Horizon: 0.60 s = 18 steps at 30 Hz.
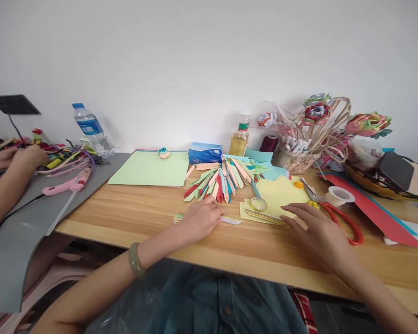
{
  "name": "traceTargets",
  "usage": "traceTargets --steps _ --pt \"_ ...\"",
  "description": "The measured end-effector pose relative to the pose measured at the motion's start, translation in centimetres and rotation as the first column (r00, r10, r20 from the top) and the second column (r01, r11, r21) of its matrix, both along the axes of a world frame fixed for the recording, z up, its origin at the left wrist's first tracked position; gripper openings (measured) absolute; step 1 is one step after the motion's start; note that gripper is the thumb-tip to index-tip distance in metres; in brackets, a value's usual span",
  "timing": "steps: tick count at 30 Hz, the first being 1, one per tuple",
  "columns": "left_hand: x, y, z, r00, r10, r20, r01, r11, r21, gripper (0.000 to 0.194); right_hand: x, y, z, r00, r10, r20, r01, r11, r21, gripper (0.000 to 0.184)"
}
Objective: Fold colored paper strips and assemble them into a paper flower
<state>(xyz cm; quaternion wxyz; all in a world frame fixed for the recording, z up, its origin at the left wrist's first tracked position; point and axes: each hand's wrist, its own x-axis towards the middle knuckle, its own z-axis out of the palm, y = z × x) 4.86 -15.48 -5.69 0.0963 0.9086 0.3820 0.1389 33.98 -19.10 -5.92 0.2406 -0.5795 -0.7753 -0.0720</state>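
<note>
- Wooden surface (132,218), smooth light grain, pretty cluttered.
- One flat pale green paper sheet (149,169) at the back.
- Fan of pointed folded paper pieces (221,181), too many to count.
- Left hand (200,218), fingers curled down onto thin paper strips (230,219).
- Right hand (316,232), fingers spread flat, holding nothing, beside one red-handled scissors (337,215).

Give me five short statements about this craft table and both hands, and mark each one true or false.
1. The left hand rests on small folded paper strips. True.
2. The right hand holds the red-handled scissors. False: it lies flat by the yellow paper; the scissors lie on the table beside it.
3. A fan of folded paper pieces lies behind the left hand. True.
4. The water bottle lies on its side. False: it stands.
5. A pink glue gun lies on the grey mat. True.
</note>
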Motion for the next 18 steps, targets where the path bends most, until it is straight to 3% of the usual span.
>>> traceTargets --steps 4,9,13,18 --pt "0.6 -0.2 0.1 1.0 -0.012 0.002 0.012 1.0 -0.01 0.019 -0.8 -1.2 0.8 0.994 0.09 -0.065 -0.08 0.986 0.144 0.02" --pt "1.8 -1.8 0.6 0.995 -0.089 0.04 0.091 0.993 -0.072 0.02 -4.6 -4.2 0.5 0.946 0.32 0.058 -0.323 0.945 0.051 0.025" --pt "2.6 -2.9 0.0 0.988 -0.119 0.098 0.128 0.988 -0.084 0.02 -7.0 -5.4 -0.6 0.942 0.304 0.139 -0.308 0.951 0.009 0.028" --pt "2.9 -3.0 -0.9 0.986 -0.119 0.116 0.124 0.992 -0.035 0.02 -6.9 -5.0 -1.2 0.941 0.319 0.116 -0.319 0.947 -0.02 0.029"
